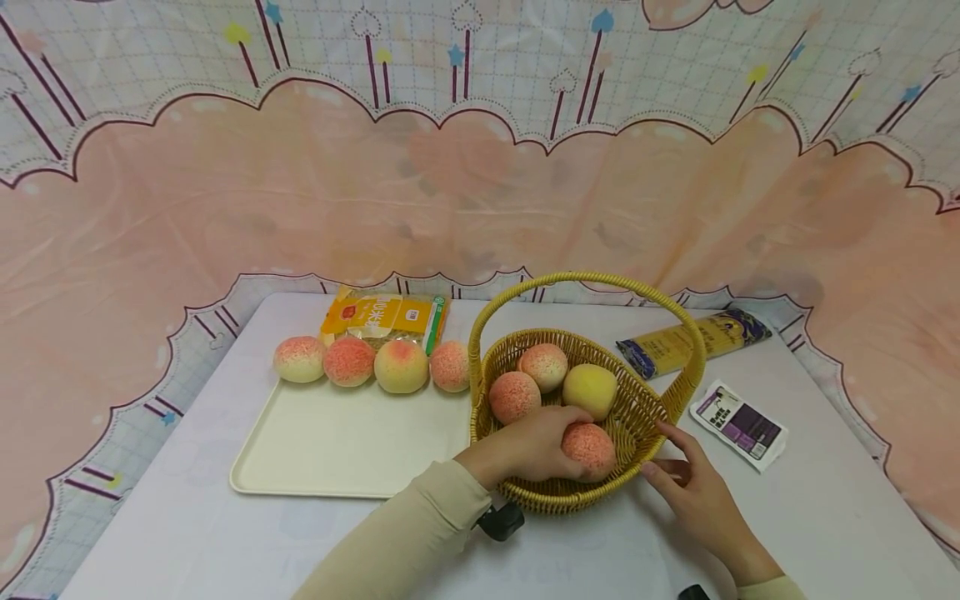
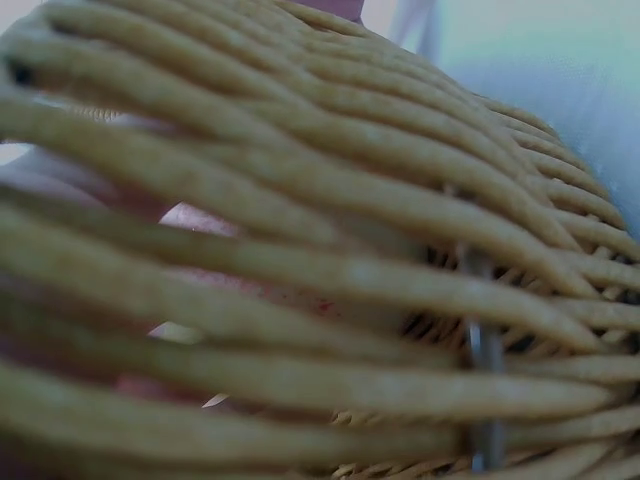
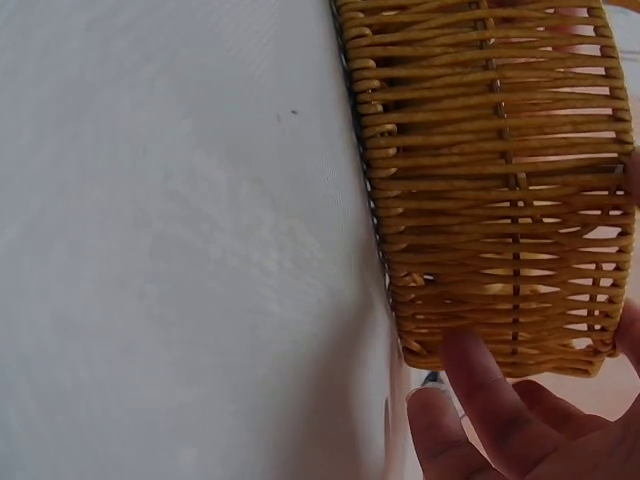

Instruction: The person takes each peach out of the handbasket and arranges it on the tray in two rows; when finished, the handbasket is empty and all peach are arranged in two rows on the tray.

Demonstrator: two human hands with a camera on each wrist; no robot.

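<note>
A yellow wicker basket [image 1: 555, 502] with a tall arched handle stands on the table. My left hand [image 1: 536, 444] reaches over its near side and grips a pink-speckled peach [image 1: 589, 452] inside it. Two more reddish peaches [image 1: 515, 397] and a yellow peach [image 1: 590, 391] lie farther back in the basket. My right hand [image 1: 701, 504] touches the basket's right side near the handle's base, its fingers apart. In the right wrist view fingertips [image 3: 470, 360] rest against the woven wall [image 3: 500, 230]. The left wrist view is filled by blurred basket weave [image 2: 300, 260].
Left of the basket lies a cream tray [image 1: 352, 442], with a row of several peaches [image 1: 401, 367] along its far edge. Behind them is an orange food packet [image 1: 390, 312]. To the right lie a long yellow-and-blue packet [image 1: 693, 342] and a white-and-purple packet [image 1: 740, 425].
</note>
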